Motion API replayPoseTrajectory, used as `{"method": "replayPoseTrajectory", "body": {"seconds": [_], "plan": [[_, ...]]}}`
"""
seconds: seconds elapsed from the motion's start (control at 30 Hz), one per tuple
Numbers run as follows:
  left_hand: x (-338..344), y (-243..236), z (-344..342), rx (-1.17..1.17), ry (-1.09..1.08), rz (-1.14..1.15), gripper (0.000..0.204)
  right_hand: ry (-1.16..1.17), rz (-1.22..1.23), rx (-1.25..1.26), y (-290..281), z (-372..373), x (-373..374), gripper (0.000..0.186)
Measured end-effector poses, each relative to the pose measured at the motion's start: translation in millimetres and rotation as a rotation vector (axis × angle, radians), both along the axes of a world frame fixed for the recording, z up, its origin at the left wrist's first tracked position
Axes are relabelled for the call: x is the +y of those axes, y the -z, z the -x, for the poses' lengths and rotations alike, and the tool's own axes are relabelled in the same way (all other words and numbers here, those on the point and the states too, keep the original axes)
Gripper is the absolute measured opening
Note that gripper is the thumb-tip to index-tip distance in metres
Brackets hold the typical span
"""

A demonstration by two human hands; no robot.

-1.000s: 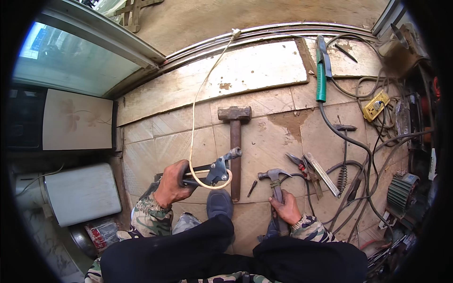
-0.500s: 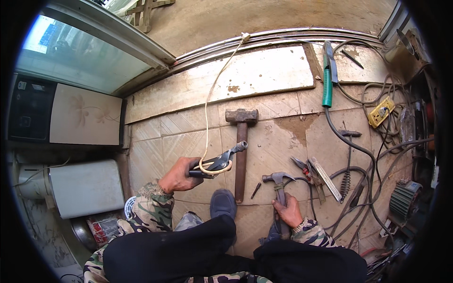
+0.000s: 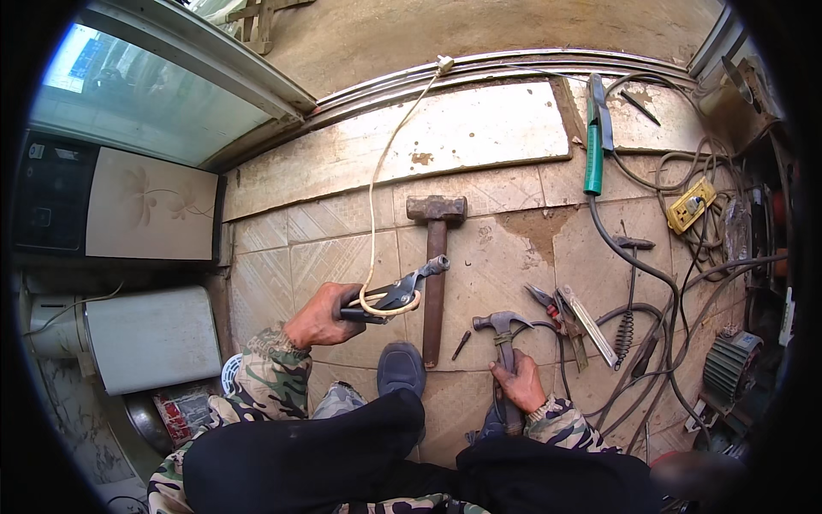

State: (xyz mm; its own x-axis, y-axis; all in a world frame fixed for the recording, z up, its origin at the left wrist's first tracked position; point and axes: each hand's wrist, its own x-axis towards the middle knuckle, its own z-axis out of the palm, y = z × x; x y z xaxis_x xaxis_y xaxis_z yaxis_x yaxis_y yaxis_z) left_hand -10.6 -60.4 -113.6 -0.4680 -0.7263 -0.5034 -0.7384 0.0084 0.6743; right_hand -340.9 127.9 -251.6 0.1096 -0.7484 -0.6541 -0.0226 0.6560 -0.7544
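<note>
Two-handed hold over a tiled floor. The dark metal tool [image 3: 397, 296], with its black handles and tubular end, lies at the centre, its end overlapping the handle of the sledgehammer [image 3: 435, 300]; whether the two touch cannot be told. The left hand [image 3: 324, 316] is closed around the handles, its fingers curled under and partly hidden. A pale cord [image 3: 374, 206] loops about the tool and runs away to a plug [image 3: 444, 64] by the door track; good handling calls for slack in this loop and for fingers clear of the pivot. To the right, the claw hammer [image 3: 504, 343] is gripped in the right hand [image 3: 521, 384], which is wrapped around its handle rather close beneath the head: a choked grip that favours control over force, a lower one being better for weight. Its head is best guided clear of the cord. Between the two hammers lies a short dark rod [image 3: 461, 344], near the shoe [image 3: 401, 368], a foothold to be guarded. Farther right lie pliers [image 3: 545, 307] and a spring-handled hammer [image 3: 626, 325]; beyond them, a green-handled clamp [image 3: 593, 161] and its cable call for care with any wide reach.
</note>
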Motion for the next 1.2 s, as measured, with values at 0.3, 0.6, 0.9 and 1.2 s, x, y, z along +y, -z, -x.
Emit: {"method": "replayPoseTrajectory", "body": {"seconds": [0.3, 0.6, 0.9, 1.2], "plan": [[8, -3, 8, -0.041, 0.014, 0.257, 0.024, 0.010, -0.021, -0.013, 3, -1, 0, 0.017], [13, -7, 10, -0.085, 0.026, 0.295, 0.026, 0.043, -0.043, -0.025, 0, -1, -1, 0.022], [13, -34, -7, 0.028, 0.006, 0.097, 0.022, 0.045, -0.025, -0.036, 4, 0, 0, 0.018], [17, -67, -39, 0.155, 0.008, -0.234, 0.014, 0.103, -0.006, -0.113, 6, -1, 1, 0.018]]}}
